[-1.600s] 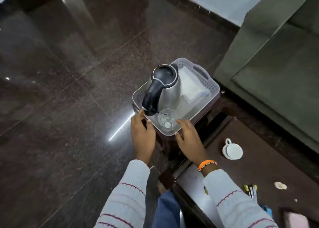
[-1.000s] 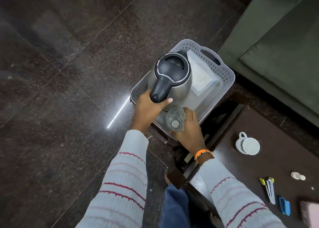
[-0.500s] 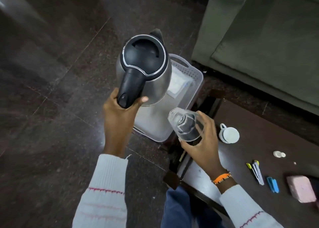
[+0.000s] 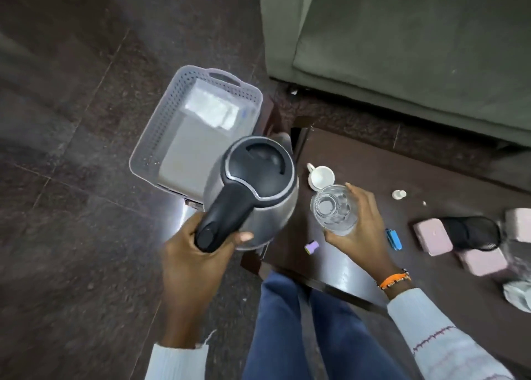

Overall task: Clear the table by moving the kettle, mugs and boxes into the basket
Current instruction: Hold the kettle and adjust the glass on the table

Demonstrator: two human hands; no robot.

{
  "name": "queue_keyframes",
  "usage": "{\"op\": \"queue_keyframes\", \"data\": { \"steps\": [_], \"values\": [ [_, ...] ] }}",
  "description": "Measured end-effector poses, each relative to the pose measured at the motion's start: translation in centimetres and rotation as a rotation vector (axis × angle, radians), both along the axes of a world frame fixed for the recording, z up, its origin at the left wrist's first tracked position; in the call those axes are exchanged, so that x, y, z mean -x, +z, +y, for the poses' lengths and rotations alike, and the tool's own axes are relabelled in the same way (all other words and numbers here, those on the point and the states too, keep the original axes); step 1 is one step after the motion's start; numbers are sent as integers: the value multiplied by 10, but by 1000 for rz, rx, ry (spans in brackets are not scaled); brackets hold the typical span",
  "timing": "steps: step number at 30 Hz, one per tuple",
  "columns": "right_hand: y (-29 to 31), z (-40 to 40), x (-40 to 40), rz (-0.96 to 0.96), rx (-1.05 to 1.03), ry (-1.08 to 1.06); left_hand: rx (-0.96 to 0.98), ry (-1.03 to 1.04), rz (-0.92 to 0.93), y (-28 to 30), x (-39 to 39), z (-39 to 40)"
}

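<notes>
Closest to me, the left hand [image 4: 189, 260] has its fingers [image 4: 242, 237] wrapped round the black handle of the steel kettle [image 4: 253, 190], held in the air. The right hand [image 4: 362, 230] grips a clear glass [image 4: 333, 210] over the dark worktop [image 4: 373, 164]. Beyond sit a white mug [image 4: 321, 177], pink boxes [image 4: 432, 237], then the grey basket [image 4: 152, 138] past the worktop's edge.

We can read no text, brand, number or sign anywhere here: the kettle [image 4: 253, 190] shows no legible marking, and the white box [image 4: 212, 110] lying in the basket [image 4: 149, 146] behind the kettle is too blurred to make out any print.
</notes>
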State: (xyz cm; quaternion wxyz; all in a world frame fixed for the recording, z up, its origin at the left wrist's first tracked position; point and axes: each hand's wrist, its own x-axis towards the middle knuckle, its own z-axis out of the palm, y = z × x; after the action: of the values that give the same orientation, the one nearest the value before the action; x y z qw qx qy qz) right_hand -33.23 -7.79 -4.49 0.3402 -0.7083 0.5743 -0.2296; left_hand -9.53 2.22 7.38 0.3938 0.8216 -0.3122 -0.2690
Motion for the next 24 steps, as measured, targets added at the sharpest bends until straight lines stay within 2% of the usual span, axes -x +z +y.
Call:
{"op": "queue_keyframes", "data": {
  "steps": [3, 9, 16, 21, 24],
  "values": [
    [-13, 6, 23, 3, -97, 40, -84, -71, -69, -7, 33, 8],
    [-47, 10, 45, 29, -229, 173, -210, -79, -53, -26, 73, 26],
    [-92, 9, 38, 285, -283, 147, -361, -69, -62, -44, 87, 40],
    [-114, 5, 33, 324, -337, 127, -409, -114, -54, -50, 91, 44],
    [-123, 1, 31, 344, -374, 139, -390, -213, 3, -47, 91, 46]
  ]
}}
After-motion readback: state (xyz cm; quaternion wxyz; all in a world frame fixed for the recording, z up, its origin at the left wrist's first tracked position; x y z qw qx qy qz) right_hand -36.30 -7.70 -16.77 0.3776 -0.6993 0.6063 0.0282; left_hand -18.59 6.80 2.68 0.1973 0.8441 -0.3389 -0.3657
